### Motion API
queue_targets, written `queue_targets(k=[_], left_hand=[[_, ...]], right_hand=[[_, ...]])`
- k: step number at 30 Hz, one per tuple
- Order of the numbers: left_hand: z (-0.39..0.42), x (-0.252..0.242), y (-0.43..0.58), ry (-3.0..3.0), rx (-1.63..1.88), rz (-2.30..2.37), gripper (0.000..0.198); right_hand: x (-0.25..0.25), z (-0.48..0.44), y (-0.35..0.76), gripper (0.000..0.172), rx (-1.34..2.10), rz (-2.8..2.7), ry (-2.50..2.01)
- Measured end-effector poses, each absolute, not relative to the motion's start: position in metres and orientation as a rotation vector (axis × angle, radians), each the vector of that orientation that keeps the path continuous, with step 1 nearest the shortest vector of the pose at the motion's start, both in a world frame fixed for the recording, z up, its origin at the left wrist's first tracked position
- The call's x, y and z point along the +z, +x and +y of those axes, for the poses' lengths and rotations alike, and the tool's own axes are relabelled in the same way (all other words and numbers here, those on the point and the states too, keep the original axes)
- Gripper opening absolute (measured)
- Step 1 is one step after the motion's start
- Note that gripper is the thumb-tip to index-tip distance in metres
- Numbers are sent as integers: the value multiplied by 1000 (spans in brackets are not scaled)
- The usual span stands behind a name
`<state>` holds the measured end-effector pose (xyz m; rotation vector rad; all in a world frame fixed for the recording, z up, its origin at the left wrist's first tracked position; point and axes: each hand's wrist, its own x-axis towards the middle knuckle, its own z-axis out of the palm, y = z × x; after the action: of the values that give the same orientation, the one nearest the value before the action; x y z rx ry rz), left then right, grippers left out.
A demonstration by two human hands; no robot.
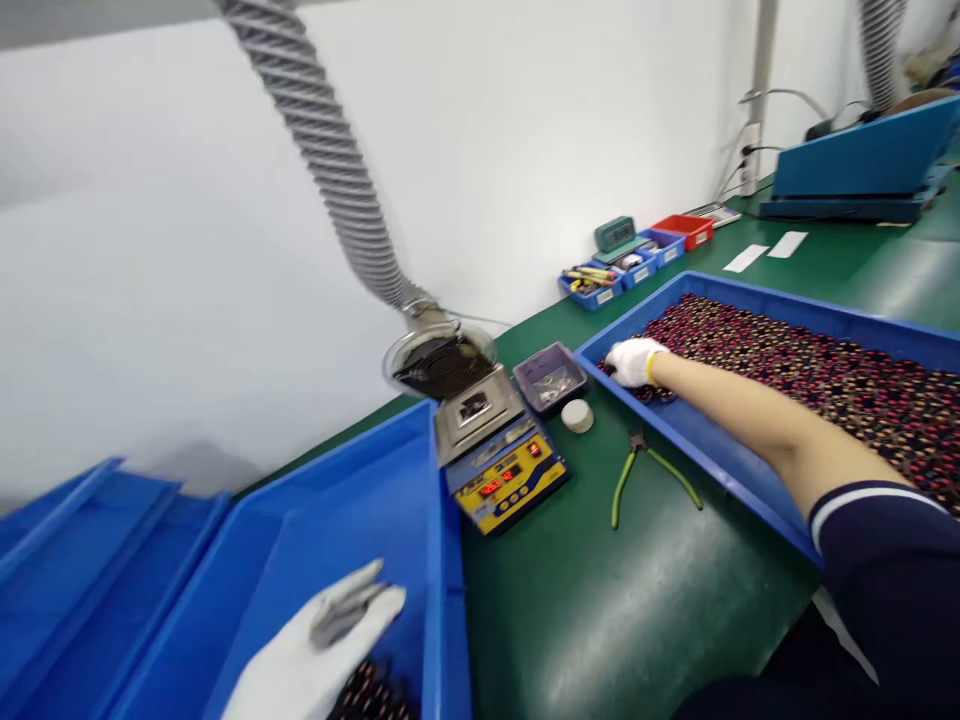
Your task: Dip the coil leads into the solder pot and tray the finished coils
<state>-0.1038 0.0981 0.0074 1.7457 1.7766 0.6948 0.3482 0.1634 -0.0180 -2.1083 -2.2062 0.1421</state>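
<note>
My left hand [322, 640], in a white glove, hovers over the left blue bin [330, 510]. Its fingers are stretched out with a gap between thumb and fingers, and I see nothing held. Just below it, a heap of small dark parts [371, 692] with copper-coloured spots lies in that bin. At the near-left corner of the right blue tray [750, 458], my white-gloved right hand [631, 362] reaches down with fingers curled among many small round black parts [810, 370] with pink and tan centres. Whatever its fingertips pinch is mostly hidden.
A yellow-and-blue solder pot [510, 480] with lit red digits stands between the bins, under an exhaust hose [322, 150]. Green-handled pliers [637, 460], a round white lid [577, 415] and a purple box [551, 378] are nearby. Small blue boxes [596, 290] line the wall.
</note>
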Motion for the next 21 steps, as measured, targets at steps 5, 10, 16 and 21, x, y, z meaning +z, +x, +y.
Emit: queue_targets(k=[5, 10, 16, 21], left_hand=[[72, 16, -58, 1068, 1075, 1089, 53], [62, 0, -34, 861, 1050, 837, 42], [52, -16, -14, 853, 1025, 808, 32], [43, -12, 1, 919, 878, 873, 33]], right_hand=[[19, 122, 278, 46, 169, -2040, -1750], [26, 50, 179, 67, 603, -2220, -1229], [-2, 47, 152, 49, 755, -1966, -1241], [-6, 44, 169, 35, 507, -2142, -1428]])
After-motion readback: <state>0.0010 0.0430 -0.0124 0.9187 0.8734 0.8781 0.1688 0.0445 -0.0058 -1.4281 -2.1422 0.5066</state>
